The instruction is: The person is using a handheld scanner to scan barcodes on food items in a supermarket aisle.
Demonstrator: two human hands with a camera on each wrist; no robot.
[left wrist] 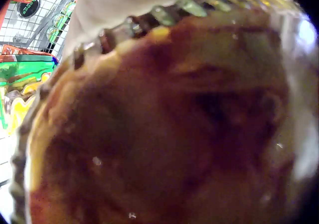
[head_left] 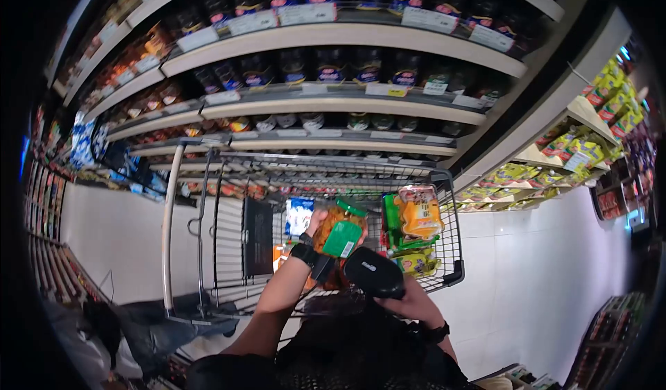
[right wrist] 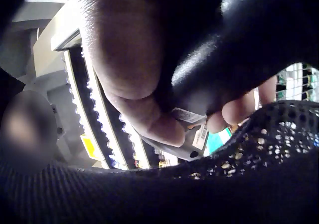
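Note:
In the head view my left hand (head_left: 316, 222) grips a clear jar of orange-brown food (head_left: 337, 227) with a green label and green lid, held over the shopping cart (head_left: 445, 251). The left wrist view is filled by that jar (left wrist: 164, 119), its ribbed glass edge along the top. My right hand (head_left: 409, 300) holds a black handheld scanner (head_left: 373, 272) just right of the jar. In the right wrist view my fingers (right wrist: 134, 69) curl round the scanner's black body (right wrist: 249, 39), whose grey labelled part shows below.
The wire cart holds green and orange packets (head_left: 416, 213) on the right and a blue-white pack (head_left: 298, 215) on the left. Store shelves with dark bottles and jars (head_left: 333, 67) stand ahead. Another shelf unit with yellow packs (head_left: 576, 147) is at the right. White floor tiles lie around.

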